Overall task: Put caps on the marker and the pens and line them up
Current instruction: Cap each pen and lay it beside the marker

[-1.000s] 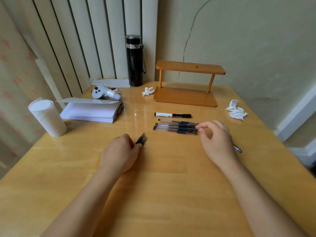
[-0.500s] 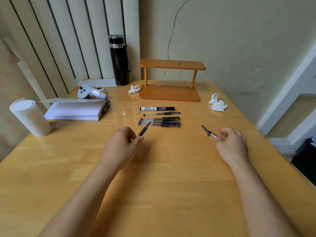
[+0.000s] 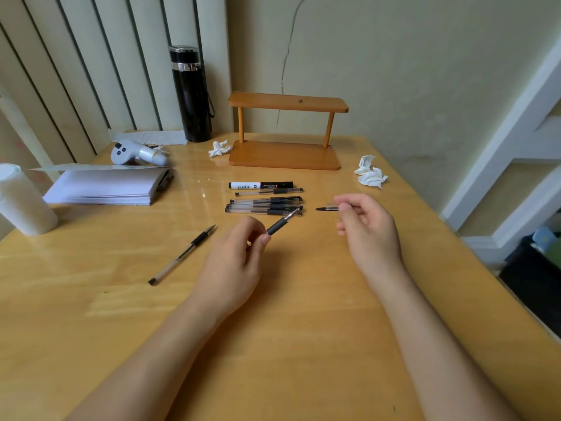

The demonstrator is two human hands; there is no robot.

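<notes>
Wooden table [image 3: 288,344] seen from above, two bare forearms reaching in from 6 o'clock. Left hand [image 3: 233,262] near centre, fingers closed around an uncapped pen [image 3: 280,223], tip aimed toward 2 o'clock and hovering just over the nearest of the lined-up pens. Right hand [image 3: 368,226] at 3 o'clock of centre, thumb and fingers pinching a pen cap [image 3: 327,208], its dark end pointing toward 9 o'clock, a short gap left between cap and pen tip. Beyond the hands, toward 12 o'clock: capped marker [image 3: 261,185] lying crosswise, then a row of capped pens [image 3: 264,202] parallel below it, close together. Another uncapped pen [image 3: 182,255] lying alone at 9 o'clock of the left hand, slanted. Farther back, a small wooden shelf [image 3: 287,129], black flask [image 3: 190,92], crumpled tissues [image 3: 370,176].
</notes>
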